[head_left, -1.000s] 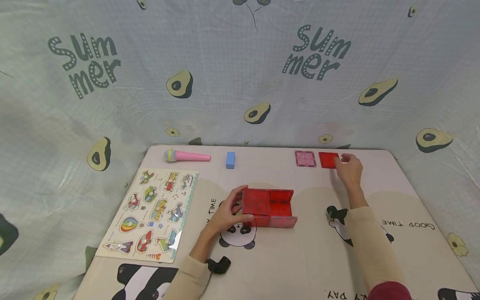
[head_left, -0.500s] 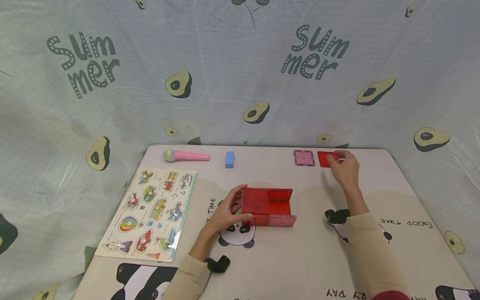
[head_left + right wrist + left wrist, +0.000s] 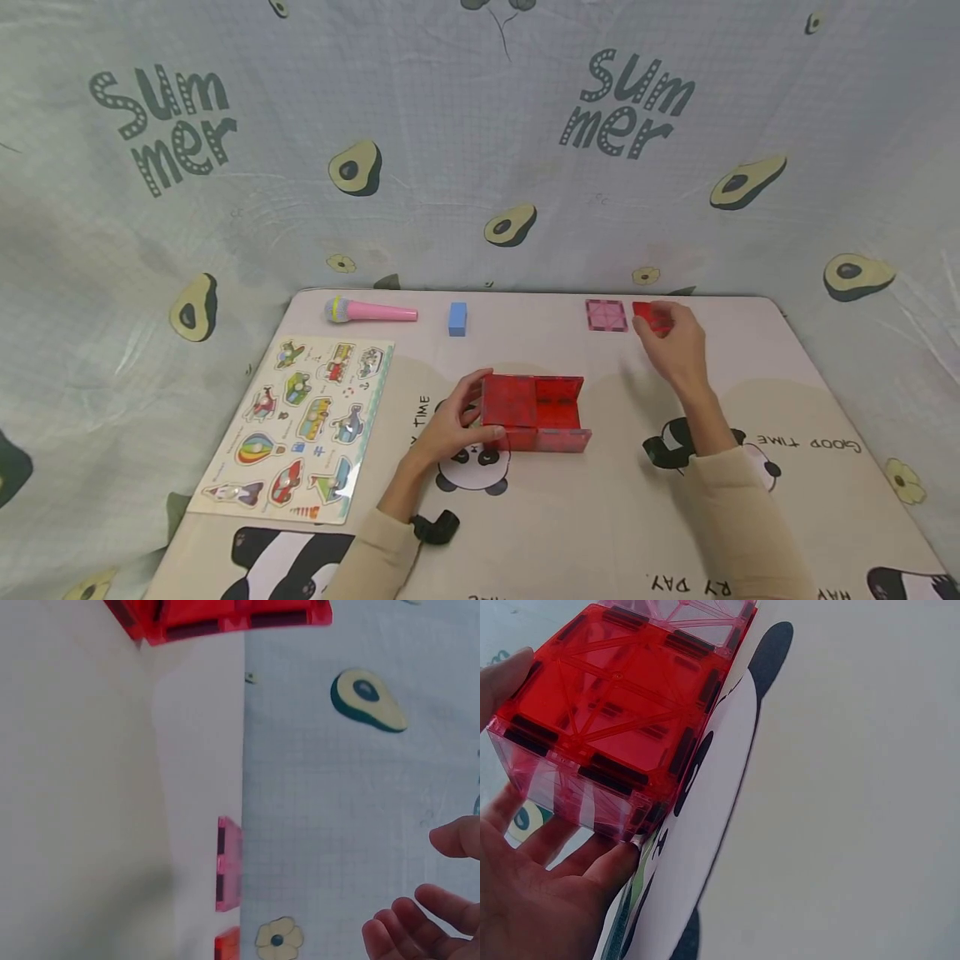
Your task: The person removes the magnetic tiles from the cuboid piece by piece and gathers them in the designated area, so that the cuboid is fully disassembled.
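Note:
My left hand [image 3: 457, 425] grips the left end of a see-through red box built of magnetic tiles [image 3: 536, 412], thumb on the near side and fingers behind. Its left part has a square top, while the right part is uncovered with upright sides. In the left wrist view, the box [image 3: 619, 697] sits between thumb and fingers. At the back right, my right hand [image 3: 675, 346] is over a red square tile [image 3: 642, 312] and partly hides it. The right wrist view shows the right hand [image 3: 431, 915] with thumb and fingers apart, nothing between them. Beside that tile lies a pink square tile [image 3: 606, 316].
A pink toy microphone [image 3: 375, 312] and a blue block [image 3: 457, 319] lie along the table's back edge. On the left is a picture puzzle board [image 3: 300, 425]. A patterned cloth [image 3: 420, 108] hangs behind the panda-print table top [image 3: 570, 525].
My right hand has shifted left over the red square tile and now covers more of it. The left hand and the box stay where they were.

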Tool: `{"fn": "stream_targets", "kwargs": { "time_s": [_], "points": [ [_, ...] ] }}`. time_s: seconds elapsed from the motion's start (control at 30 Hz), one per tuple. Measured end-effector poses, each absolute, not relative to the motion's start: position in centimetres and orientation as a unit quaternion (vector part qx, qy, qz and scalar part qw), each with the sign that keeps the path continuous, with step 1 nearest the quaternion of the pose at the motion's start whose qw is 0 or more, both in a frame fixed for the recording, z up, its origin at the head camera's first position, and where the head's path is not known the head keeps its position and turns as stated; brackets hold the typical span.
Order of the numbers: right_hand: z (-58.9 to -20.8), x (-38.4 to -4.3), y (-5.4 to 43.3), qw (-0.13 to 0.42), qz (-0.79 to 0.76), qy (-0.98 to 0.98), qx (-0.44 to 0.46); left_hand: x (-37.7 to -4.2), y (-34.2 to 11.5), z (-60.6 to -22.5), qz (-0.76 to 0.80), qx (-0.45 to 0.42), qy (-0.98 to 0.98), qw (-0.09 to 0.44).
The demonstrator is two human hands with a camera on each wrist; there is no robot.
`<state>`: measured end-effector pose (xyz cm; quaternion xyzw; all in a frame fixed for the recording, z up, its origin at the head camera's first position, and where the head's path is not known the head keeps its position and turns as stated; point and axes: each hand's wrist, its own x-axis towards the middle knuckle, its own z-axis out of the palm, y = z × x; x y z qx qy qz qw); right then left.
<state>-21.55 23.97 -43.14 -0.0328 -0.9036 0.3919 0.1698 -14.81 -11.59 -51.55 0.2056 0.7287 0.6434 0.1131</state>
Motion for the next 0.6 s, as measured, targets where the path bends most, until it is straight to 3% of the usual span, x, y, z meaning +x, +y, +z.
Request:
{"fn": "stream_targets", "kwargs": {
  "time_s": [0.6],
  "points": [
    [-43.4, -17.1, 21.7, 0.156, 0.385, -0.906, 0.086, -14.8, -11.6, -51.7, 0.645, 0.206, 0.727, 0.112]
  ]
}}
